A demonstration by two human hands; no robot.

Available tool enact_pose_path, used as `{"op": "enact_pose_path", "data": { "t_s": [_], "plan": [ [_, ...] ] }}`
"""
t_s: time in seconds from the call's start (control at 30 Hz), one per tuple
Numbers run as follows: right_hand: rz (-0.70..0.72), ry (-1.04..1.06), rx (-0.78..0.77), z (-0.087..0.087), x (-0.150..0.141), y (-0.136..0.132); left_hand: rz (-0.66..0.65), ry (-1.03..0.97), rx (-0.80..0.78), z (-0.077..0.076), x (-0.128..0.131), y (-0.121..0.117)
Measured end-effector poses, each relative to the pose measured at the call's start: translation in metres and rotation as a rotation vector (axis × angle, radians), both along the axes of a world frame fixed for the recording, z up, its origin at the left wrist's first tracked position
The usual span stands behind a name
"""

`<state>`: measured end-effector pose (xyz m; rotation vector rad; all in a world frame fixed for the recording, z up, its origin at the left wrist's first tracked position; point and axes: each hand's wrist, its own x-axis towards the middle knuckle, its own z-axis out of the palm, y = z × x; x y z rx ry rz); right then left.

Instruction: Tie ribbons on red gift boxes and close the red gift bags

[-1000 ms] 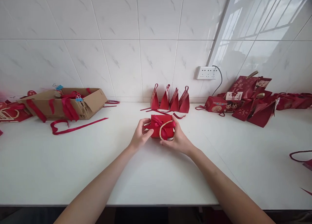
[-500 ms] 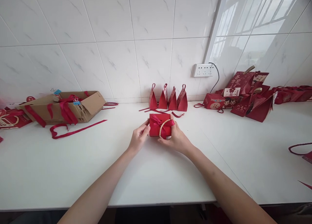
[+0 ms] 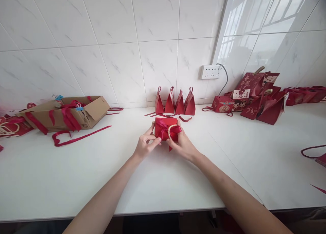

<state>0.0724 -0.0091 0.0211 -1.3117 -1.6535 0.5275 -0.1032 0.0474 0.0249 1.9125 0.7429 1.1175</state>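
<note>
A small red gift box (image 3: pixel 159 124) is held between my two hands, over the white table. A crimson ribbon (image 3: pixel 164 129) is tied in a bow on it, and a gold twisted cord handle (image 3: pixel 170 131) curves across its right part. My left hand (image 3: pixel 145 144) grips the box's left side, its thumb against the ribbon at the lower left. My right hand (image 3: pixel 185 144) closes round the right side, thumb at the front near a hanging ribbon end (image 3: pixel 170 148). Fingers behind the box are hidden.
Several red triangular boxes (image 3: pixel 179 103) stand against the tiled wall. A cardboard box (image 3: pixel 58 120) with ribbons and blue binder clips is at the left, a loose ribbon (image 3: pixel 84 136) before it. Red gift boxes (image 3: pixel 251 84) pile up at the right, near a wall socket (image 3: pixel 211 72).
My left thumb has moved right onto the ribbon at the box's front. A ribbon end now hangs below the box, and the cord handle has shifted slightly.
</note>
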Motion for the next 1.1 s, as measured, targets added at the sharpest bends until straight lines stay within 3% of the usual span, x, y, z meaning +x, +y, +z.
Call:
{"op": "enact_pose_path", "data": {
  "t_s": [0.1, 0.3, 0.53, 0.6, 0.77, 0.97, 1.03, 1.1],
  "plan": [
    [-0.017, 0.15, -0.061, 0.002, 0.003, 0.002, -0.018, 0.057, 0.034, -0.004, -0.002, 0.006],
    [-0.045, 0.694, -0.221, 0.013, 0.01, 0.007, -0.044, 0.055, 0.027, -0.004, -0.003, 0.008],
    [-0.194, 0.877, -0.325, 0.01, 0.019, 0.013, -0.023, -0.018, -0.061, -0.001, -0.001, 0.007],
    [-0.276, 0.836, -0.316, 0.008, 0.019, 0.014, -0.02, -0.031, -0.067, -0.002, -0.001, 0.007],
    [-0.527, 0.495, -0.294, 0.009, 0.022, 0.014, -0.021, -0.039, -0.064, -0.002, -0.001, 0.008],
    [-0.69, 0.257, -0.176, 0.011, 0.029, 0.013, 0.001, -0.038, -0.068, -0.001, -0.001, 0.008],
    [-0.697, 0.134, -0.052, 0.009, 0.029, 0.013, 0.015, -0.034, -0.068, -0.001, -0.001, 0.008],
    [-0.581, 0.094, 0.061, 0.006, 0.027, 0.012, 0.018, -0.026, -0.062, -0.001, -0.001, 0.008]
  ]
}}
